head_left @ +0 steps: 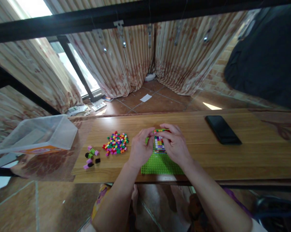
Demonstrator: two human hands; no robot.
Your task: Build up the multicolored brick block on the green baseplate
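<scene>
A green studded baseplate (161,165) lies near the front edge of the wooden table. On its far part stands a block of small multicoloured toy bricks (159,144), with rows of white, yellow, purple and red. My left hand (142,145) is at the block's left side, thumb and forefinger bent together at its far left corner. My right hand (174,143) reaches over the block from the right, its fingers curled onto the far edge and covering part of it. Whatever lies between the fingertips of either hand is hidden or too small to name.
Left of the baseplate lies a pile of small colourful bricks (117,143). Several larger pink, green and black bricks (90,158) lie farther left. A clear plastic bin (42,129) stands at the left, and a black phone (222,130) rests on the table (196,158) at the right.
</scene>
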